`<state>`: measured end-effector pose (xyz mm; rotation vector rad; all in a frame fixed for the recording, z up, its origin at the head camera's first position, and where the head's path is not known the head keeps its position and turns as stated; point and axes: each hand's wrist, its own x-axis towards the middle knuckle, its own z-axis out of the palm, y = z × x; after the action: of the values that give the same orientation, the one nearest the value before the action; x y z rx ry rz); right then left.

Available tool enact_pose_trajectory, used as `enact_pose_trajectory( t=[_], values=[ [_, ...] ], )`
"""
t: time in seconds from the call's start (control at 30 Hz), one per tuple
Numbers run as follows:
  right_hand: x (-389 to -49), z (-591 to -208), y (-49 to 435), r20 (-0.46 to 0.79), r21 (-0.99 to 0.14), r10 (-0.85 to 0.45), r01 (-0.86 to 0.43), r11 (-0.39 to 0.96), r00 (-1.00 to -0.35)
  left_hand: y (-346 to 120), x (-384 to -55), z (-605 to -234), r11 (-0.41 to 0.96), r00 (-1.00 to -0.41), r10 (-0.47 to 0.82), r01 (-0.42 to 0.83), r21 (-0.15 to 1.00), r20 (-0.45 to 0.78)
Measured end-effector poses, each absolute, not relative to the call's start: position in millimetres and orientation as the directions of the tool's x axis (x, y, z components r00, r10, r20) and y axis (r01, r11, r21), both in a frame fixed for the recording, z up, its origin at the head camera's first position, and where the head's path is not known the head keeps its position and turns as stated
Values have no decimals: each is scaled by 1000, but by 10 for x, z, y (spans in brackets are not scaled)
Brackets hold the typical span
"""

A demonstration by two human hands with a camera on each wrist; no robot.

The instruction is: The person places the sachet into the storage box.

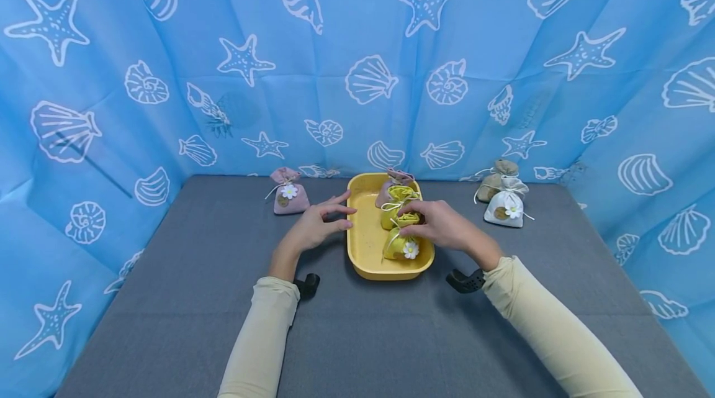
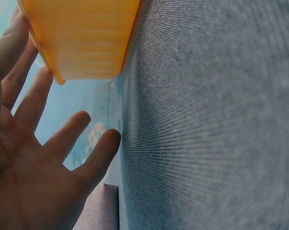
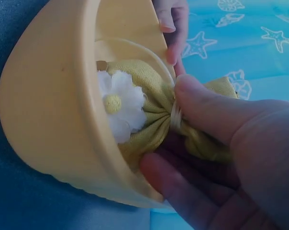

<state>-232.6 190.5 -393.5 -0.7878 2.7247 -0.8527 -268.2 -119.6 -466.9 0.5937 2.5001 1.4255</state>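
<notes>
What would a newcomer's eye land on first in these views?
Probably the bright yellow tray mid-picture in the head view, where the right grip pinches the nearest yellow pouch by the neck. Next might come the blue shell-and-starfish curtain behind. Then the lone pink pouch left of the tray, and the white pouch and beige pouch off to the right.

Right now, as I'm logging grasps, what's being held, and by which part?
The right hand has its grip on the nearest yellow pouch, at its tied neck. The left hand, at the yellow tray's rim, holds nothing.
</notes>
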Motion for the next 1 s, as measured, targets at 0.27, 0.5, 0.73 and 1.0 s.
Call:
enact_pose_trajectory(
  t=[0.27,0.5,0.73,1.0],
  values=[
    [-2270,-3908,1916,14,-570,-497,-416,709,-868,-1192,-2679,-4679,455,-895,447,242,857,15],
    [-2266,-3852,2043,30,-614,-445,-367,699,-895,-1199,-2678,-4658,452,-897,440,247,857,26],
    [-2245,-3835,2269,26,-639,-357,-290,713,-934,-1211,-2692,-4674,452,-896,444,252,855,29],
    [-2192,-3758,2539,72,-614,-273,-259,746,-959,-1215,-2700,-4686,420,-890,453,257,870,45]
  ],
)
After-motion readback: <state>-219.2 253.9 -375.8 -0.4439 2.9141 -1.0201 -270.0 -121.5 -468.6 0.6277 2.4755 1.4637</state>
